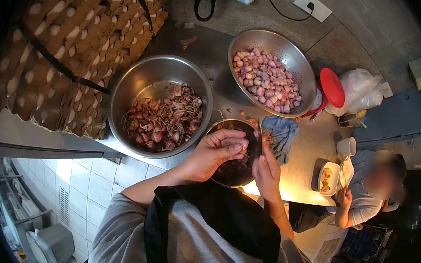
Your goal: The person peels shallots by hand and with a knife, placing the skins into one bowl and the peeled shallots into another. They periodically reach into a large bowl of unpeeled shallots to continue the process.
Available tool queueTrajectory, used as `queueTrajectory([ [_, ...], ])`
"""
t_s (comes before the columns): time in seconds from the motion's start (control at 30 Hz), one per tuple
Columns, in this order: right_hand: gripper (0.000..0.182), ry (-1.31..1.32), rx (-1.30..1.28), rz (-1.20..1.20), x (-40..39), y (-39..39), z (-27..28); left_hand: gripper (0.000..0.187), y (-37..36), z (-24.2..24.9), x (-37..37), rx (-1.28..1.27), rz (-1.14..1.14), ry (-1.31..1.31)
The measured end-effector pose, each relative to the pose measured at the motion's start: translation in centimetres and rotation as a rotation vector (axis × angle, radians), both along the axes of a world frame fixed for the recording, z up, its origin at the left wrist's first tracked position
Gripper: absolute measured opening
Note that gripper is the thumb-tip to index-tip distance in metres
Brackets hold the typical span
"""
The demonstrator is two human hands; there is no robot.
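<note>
My left hand (221, 149) is closed in a pinch over a metal bowl (232, 183); what its fingertips hold is hidden. Close beside it, my right hand (267, 174) is wrapped round a small knife (258, 137), its narrow dark blade pointing away from me. Dark skins lie inside the bowl below both hands. To the left stands a wide steel basin (119, 92) with unpeeled shallots (159, 120), roots and dry skins still on them. Beyond my hands, a steel colander (301, 72) holds peeled pink shallots (266, 81).
A blue cloth (278, 134) lies right of the bowl. Behind it are a red scale (331, 87) and a plastic bag (357, 88). Egg trays (74, 46) are stacked at left. At right, a person (364, 188) sits by a white food dish (329, 178) and cup (346, 147).
</note>
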State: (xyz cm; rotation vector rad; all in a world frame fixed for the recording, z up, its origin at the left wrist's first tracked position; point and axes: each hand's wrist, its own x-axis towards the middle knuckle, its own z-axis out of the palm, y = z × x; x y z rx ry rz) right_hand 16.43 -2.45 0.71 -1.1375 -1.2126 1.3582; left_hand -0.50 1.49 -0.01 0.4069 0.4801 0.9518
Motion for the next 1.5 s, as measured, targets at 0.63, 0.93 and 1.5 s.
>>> queueTrajectory([
  [0.63,0.039,-0.078,0.006,-0.118,-0.5,-0.1,0.1,0.022,0.1,0.7,0.1,0.01,0.022,0.149],
  [0.93,0.041,-0.244,-0.104,-0.046,-0.6,-0.3,-1.3,0.037,9.8,6.5,2.3,0.49,0.017,0.158],
  [1.5,0.041,-0.275,-0.179,-0.083,0.2,-0.1,-2.0,0.027,15.1,-7.2,-17.5,0.765,-0.733,1.959],
])
